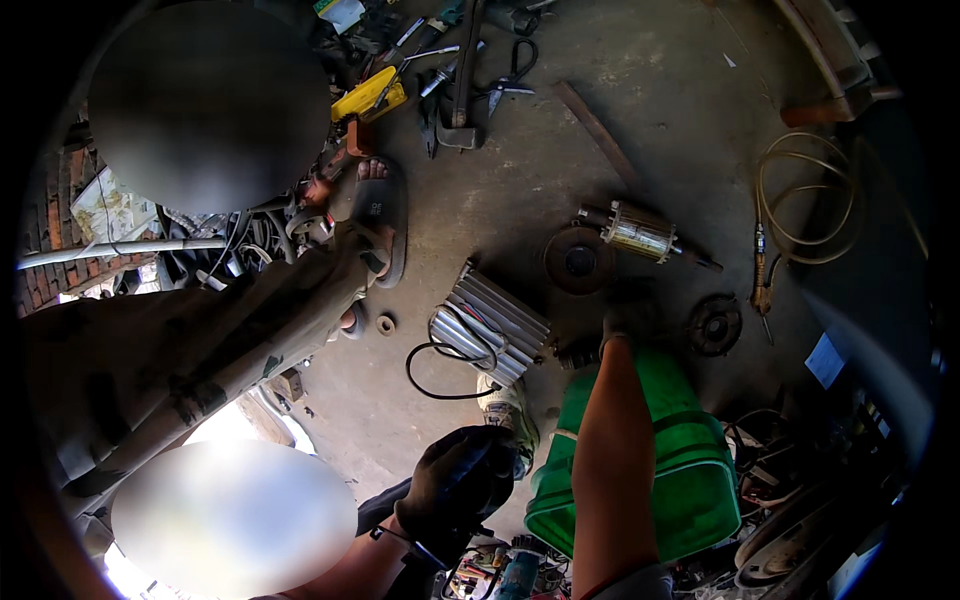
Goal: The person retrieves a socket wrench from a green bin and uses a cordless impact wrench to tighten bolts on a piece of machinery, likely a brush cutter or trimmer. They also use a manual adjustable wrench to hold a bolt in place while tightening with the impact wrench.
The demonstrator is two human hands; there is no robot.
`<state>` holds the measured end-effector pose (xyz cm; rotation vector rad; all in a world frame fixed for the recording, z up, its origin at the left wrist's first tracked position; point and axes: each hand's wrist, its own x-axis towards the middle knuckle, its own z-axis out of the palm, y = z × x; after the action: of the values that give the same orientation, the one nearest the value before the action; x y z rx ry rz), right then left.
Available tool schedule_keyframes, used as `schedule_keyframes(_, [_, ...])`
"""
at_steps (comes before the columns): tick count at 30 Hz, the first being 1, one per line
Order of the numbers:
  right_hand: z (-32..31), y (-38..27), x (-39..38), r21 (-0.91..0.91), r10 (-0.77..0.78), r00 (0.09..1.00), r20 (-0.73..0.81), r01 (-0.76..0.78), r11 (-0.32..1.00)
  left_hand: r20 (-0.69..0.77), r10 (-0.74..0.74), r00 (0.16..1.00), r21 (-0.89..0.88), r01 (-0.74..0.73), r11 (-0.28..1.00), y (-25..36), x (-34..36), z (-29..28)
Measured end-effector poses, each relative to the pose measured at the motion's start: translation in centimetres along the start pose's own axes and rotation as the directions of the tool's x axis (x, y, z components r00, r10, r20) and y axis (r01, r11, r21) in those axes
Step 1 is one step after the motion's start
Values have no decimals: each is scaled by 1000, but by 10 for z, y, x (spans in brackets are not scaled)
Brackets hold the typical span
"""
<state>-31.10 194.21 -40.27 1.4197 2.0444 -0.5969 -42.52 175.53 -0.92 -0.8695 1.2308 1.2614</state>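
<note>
My left hand (455,480), in a dark glove, is low in the view with its fingers curled; what they hold, if anything, is hidden in shadow. My right hand (625,320) reaches over a green plastic container (690,450) beside a dark metal part (578,352), its fingers lost in shadow. A finned metal motor housing (510,325) with loose black cable lies left of it. Above sit a cylindrical rotor with shaft (638,232) and a round rusty plate (560,270). A dark ring part (714,322) lies to the right, a small washer (386,324) to the left.
Another person's sandalled foot (372,200) and trouser leg (250,350) occupy the left. Scattered tools (450,70), a yellow case (360,95) and a flat bar (595,130) lie above. A coiled hose with nozzle (760,280) is at right. Cluttered parts (760,540) fill the lower right.
</note>
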Motion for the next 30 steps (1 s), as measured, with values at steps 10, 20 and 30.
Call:
schedule_keyframes(10, [-186,-19,-180,457,-209,965,-157,259,851,199,289,937,29,-300,953,-42,3,-52])
schedule_keyframes(20, [-341,103,-472,864,-509,837,203,92,495,540,146,829,787,-559,263,-84,-176,47])
schedule_keyframes(30, [-345,165,-563,772,-490,814,-311,517,370,275,-72,959,706,-151,692,-152,-246,62])
